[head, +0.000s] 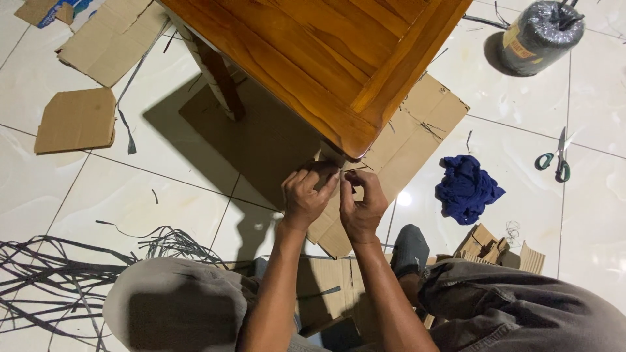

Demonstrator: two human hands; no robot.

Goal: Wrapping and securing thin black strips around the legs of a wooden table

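Nearest, bent knees in grey trousers on the tiled floor, both forearms reaching forward between them. Just beyond, left hand (305,195) and right hand (362,202) close together, fingers curled in tight, pinching a small cardboard piece (329,171) from either side and pressing it against the table leg (331,155) just under the corner of the wooden table (326,58). Exact grip under the fingertips hidden, though neither hand spread open. Apparently mid-wrap: cardboard bent round the leg and held there, not yet fastened by anything visible. Judged from that, a next move calling for one hand to keep the fold pinned while the other frees itself for something to bind it. Beneath the leg, a flat cardboard sheet (417,130) on the tiles. Further right, a crumpled blue cloth (466,188), then scissors (557,160) with green handles, well apart from the hands. Farthest, a grey roll of strapping (540,36) at top right; loose grey strips (52,274) and cardboard scraps (77,120) off to the left.
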